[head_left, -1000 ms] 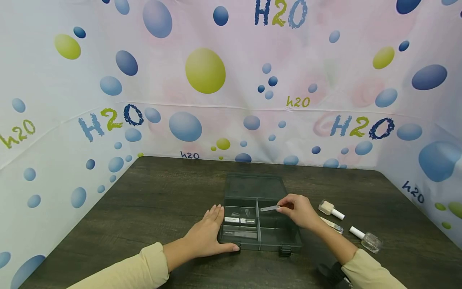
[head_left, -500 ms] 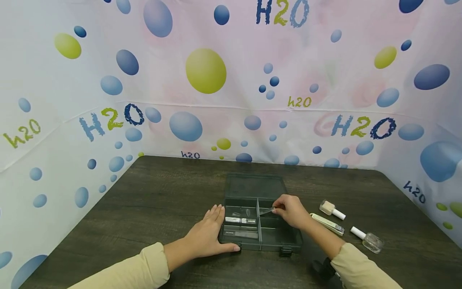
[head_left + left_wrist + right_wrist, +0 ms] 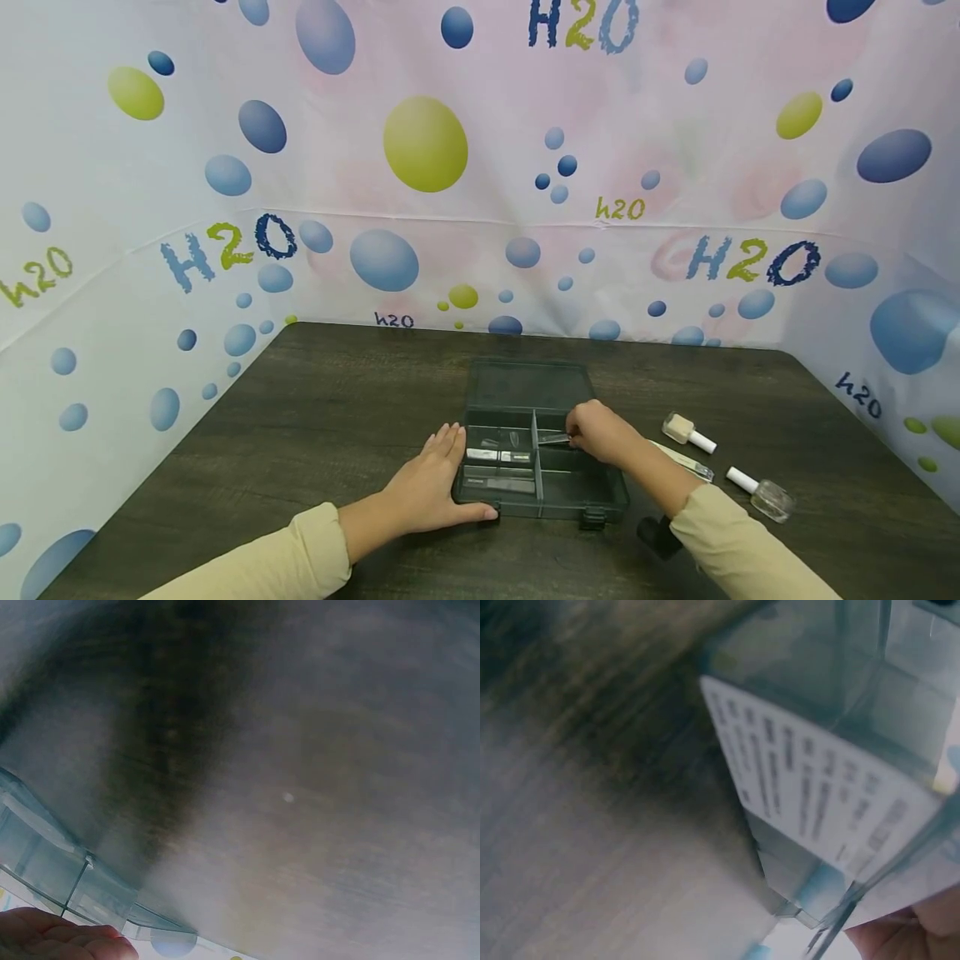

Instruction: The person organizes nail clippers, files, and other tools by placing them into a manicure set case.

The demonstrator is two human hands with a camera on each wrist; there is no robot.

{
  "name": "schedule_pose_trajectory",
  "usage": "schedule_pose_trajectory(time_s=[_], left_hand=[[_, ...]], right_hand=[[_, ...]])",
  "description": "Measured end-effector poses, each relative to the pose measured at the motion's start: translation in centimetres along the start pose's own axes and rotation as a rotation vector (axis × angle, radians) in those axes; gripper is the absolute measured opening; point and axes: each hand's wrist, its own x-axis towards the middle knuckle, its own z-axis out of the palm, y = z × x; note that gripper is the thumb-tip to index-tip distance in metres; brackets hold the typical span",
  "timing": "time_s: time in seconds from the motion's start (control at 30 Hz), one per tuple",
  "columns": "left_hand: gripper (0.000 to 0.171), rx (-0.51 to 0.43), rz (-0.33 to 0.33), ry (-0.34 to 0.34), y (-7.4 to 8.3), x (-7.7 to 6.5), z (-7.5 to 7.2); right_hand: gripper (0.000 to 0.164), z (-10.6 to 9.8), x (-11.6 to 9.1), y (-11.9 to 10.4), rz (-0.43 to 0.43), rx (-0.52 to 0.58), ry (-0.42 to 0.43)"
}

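Observation:
A smoky clear organizer box [image 3: 583, 487] lies with its lid [image 3: 531, 386] folded back. My left hand [image 3: 423, 487] rests along its left side, fingers straight, thumb at the front latch. In the left wrist view, the fingertips [image 3: 90, 941] show beside the box wall. My right hand [image 3: 603, 433] is inside the back right compartment, pinching a slim silvery strip [image 3: 553, 439] whose far end is hidden by the fingers. The left compartments hold small clear pieces [image 3: 513, 438], a white-and-silver tube [image 3: 483, 456] and a flat grey bar [image 3: 510, 485].
Right of the box lie a cream nail polish bottle [image 3: 678, 428], a pale nail clipper [image 3: 686, 462] and a clear polish bottle [image 3: 771, 500] with a white cap. A printed label [image 3: 810, 780] covers one box side. A bubble-patterned curtain [image 3: 637, 108] stands behind the table [image 3: 360, 383].
My right hand has moved left and lowered the silvery strip from above the divider down into the back right compartment. The left hand stays at the box's side.

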Motion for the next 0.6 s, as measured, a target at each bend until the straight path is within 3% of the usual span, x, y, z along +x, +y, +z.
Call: schedule_pose_trajectory(time_s=[0.17,0.33,0.43,0.6], left_hand=[[0.106,0.001,-0.004,0.001,-0.1,0.0,0.2],[0.106,0.002,-0.001,0.003,-0.1,0.1,0.2],[0.106,0.004,0.003,0.001,0.0,0.1,0.1],[0.107,0.003,0.003,0.002,-0.1,0.1,0.1]], right_hand=[[0.014,-0.1,-0.1,0.1,-0.014,-0.003,-0.014],[0.005,-0.3,-0.7,0.8,-0.043,0.095,0.018],[0.012,-0.6,-1.3,0.9,-0.038,0.132,0.081],[0.013,-0.9,-2.6,1.1,-0.041,0.123,0.265]])
